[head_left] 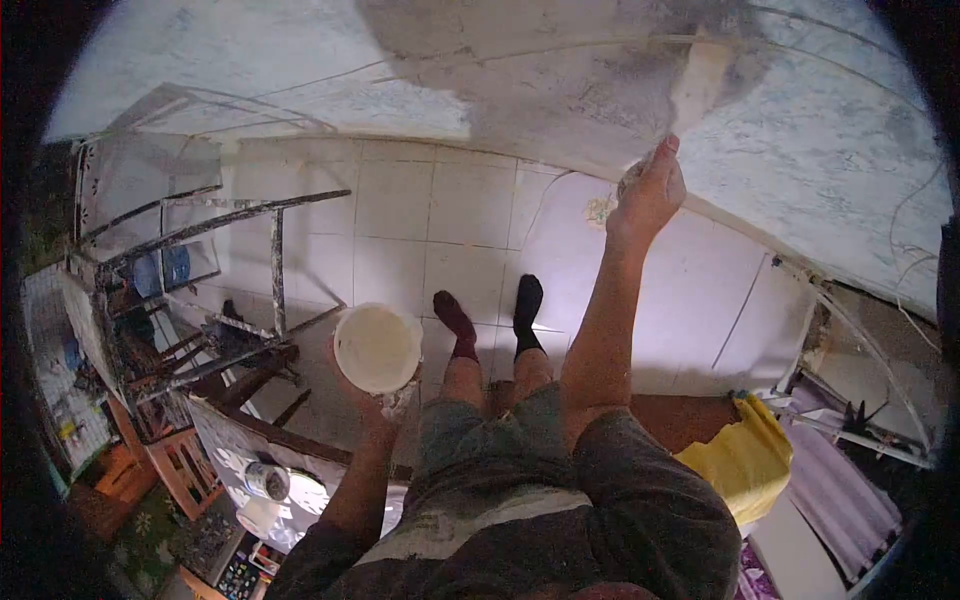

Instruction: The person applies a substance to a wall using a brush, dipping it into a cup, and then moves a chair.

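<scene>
My left hand is wrapped round a round white tub with pale, creamy material inside, held low in front of me on the left. My right hand is raised and closed on the handle of a putty knife. Its wide pale blade lies against the wall, over a grey patch that looks damp or freshly coated. Around that patch the wall is mottled white and blue. A thin cable runs across the wall close to the blade.
A paint-spattered stool or frame stands at the left. Behind it is a table with a jar. A yellow cloth hangs at the lower right, near a metal rack. Tiled floor lies under my feet.
</scene>
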Available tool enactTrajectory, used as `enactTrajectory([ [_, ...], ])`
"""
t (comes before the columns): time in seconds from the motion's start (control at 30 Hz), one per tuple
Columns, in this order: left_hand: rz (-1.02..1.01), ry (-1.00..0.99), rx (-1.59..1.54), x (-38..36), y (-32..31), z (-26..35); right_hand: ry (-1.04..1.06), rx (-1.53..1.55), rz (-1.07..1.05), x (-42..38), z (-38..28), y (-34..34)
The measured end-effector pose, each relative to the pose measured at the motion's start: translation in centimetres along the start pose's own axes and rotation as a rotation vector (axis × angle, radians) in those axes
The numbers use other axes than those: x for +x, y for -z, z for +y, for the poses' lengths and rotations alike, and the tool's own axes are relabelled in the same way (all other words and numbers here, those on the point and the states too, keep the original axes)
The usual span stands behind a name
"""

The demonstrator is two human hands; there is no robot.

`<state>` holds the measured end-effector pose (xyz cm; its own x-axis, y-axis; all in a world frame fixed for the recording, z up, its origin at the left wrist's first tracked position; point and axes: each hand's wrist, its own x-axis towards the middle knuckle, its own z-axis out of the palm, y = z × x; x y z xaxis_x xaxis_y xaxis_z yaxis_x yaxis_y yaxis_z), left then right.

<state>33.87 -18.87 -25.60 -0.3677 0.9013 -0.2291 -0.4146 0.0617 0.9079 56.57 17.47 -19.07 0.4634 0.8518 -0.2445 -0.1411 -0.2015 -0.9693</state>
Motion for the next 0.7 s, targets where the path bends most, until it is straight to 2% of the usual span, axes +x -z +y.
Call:
enactTrajectory([
  [0.07,-0.032,0.024,-0.034,0.7,0.5,-0.8,0.364,-0.273,0.062,1.9,2.4,-1.0],
  [0.1,-0.040,0.039,-0.051,0.1,0.9,-1.1,0.357,-0.275,0.064,3.9,5.2,-1.8],
  [0.17,-0.043,0.075,-0.092,0.3,1.7,-1.8,0.503,-0.501,0.048,7.7,12.5,-2.8],
  [0.2,-0.046,0.086,-0.115,-0.9,2.7,-1.8,0.501,-0.504,0.044,7.7,14.5,-2.6],
  [0.27,-0.052,0.105,-0.163,-0.8,2.5,-2.8,0.321,-0.740,0.006,7.6,17.7,-2.3],
  [0.3,-0.058,0.111,-0.189,-1.6,2.7,-3.1,0.324,-0.741,0.003,7.4,19.3,-1.7],
  [0.37,-0.078,0.117,-0.233,-1.5,2.8,-3.7,0.043,-0.964,-0.111,7.4,22.5,-0.1],
  [0.4,-0.083,0.122,-0.252,-1.6,3.3,-3.6,0.043,-0.961,-0.116,7.3,23.5,0.8],
  [0.47,-0.106,0.130,-0.291,-1.8,3.3,-3.4,-0.026,-1.148,-0.410,7.2,23.6,2.0],
  [0.5,-0.113,0.126,-0.291,-1.6,3.2,-3.4,-0.020,-1.144,-0.405,7.6,23.6,1.8],
  [0.57,-0.103,0.101,-0.208,-0.9,2.1,-2.7,0.238,-0.942,-0.193,7.7,21.6,0.9],
  [0.6,-0.095,0.094,-0.169,-0.5,1.5,-2.8,0.242,-0.944,-0.187,8.1,20.0,1.0],
  [0.67,-0.087,0.078,-0.089,-1.6,1.0,-2.2,0.043,-0.815,-0.236,8.1,13.5,0.4],
  [0.7,-0.081,0.070,-0.047,-0.6,0.3,-2.2,0.046,-0.814,-0.230,7.2,10.6,0.3],
])
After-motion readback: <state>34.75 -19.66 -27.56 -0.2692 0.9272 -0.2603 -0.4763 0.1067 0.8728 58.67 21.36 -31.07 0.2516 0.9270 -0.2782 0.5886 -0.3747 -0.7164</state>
